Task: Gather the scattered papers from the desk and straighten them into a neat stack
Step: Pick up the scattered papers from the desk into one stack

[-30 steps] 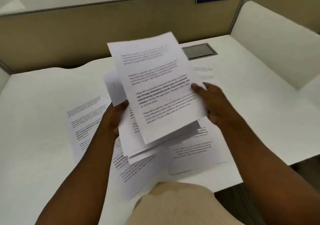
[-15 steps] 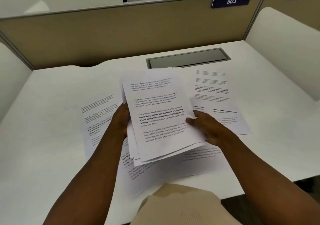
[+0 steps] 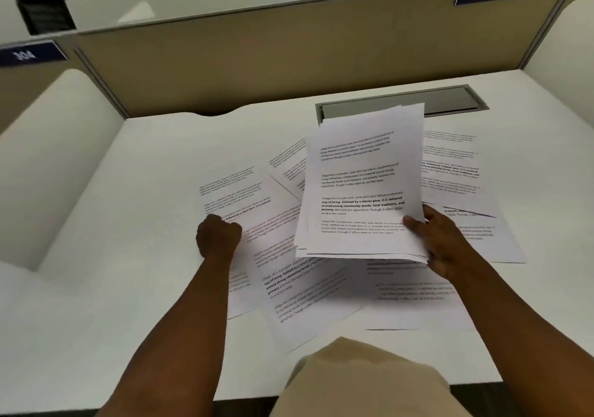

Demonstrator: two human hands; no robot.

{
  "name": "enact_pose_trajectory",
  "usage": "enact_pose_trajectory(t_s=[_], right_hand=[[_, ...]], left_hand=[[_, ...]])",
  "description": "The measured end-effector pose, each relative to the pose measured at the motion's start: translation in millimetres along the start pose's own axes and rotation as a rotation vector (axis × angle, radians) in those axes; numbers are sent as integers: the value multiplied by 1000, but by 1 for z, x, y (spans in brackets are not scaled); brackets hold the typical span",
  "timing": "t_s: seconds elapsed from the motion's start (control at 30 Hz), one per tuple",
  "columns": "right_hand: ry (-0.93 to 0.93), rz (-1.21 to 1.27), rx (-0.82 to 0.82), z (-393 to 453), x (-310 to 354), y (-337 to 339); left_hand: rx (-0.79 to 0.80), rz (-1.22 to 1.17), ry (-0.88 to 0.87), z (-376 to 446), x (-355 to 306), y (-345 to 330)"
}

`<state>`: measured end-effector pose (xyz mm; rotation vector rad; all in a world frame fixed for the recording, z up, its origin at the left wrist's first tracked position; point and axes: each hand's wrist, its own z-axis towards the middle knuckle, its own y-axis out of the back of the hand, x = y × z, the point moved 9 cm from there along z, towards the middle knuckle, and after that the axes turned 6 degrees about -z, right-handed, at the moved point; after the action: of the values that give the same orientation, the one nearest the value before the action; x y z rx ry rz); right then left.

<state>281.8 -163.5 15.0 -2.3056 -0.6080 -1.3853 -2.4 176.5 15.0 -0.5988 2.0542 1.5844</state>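
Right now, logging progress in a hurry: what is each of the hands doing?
Left hand: fingers curled, on a loose printed white sheet; grip unclear.
Right hand: holds the gathered bundle of printed white papers.

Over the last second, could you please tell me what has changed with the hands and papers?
The left hand let go of the held bundle and dropped onto a loose sheet on the desk, fingers curled. The right hand still grips the bundle alone. Scattered sheets remain.

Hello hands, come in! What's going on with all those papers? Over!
Right hand grips gathered stack above desk. Left hand down on loose sheet, fingers curled. Many sheets scattered. Nothing in the way.
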Motion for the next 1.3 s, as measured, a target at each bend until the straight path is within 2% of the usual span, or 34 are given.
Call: enact_pose_trajectory(t_s=[0.17, 0.33, 0.47, 0.93, 1.2, 1.3], right_hand=[[2, -47, -36, 4, -4, -1], [-1, -79, -53, 4, -4, 1], [5, -107, -72, 3, -3, 3], [15, -109, -86, -2, -1, 3], [19, -113, -111, 4, -5, 6], [16, -102, -104, 7, -7, 3]], left_hand=[[15, 91, 289, 15, 32, 9], [118, 290, 277, 33, 22, 13], [184, 275, 291, 57, 34, 5], [-135, 132, 80, 25, -12, 45], [-362, -187, -303, 11, -82, 123], [-429, -212, -408, -8, -113, 151]])
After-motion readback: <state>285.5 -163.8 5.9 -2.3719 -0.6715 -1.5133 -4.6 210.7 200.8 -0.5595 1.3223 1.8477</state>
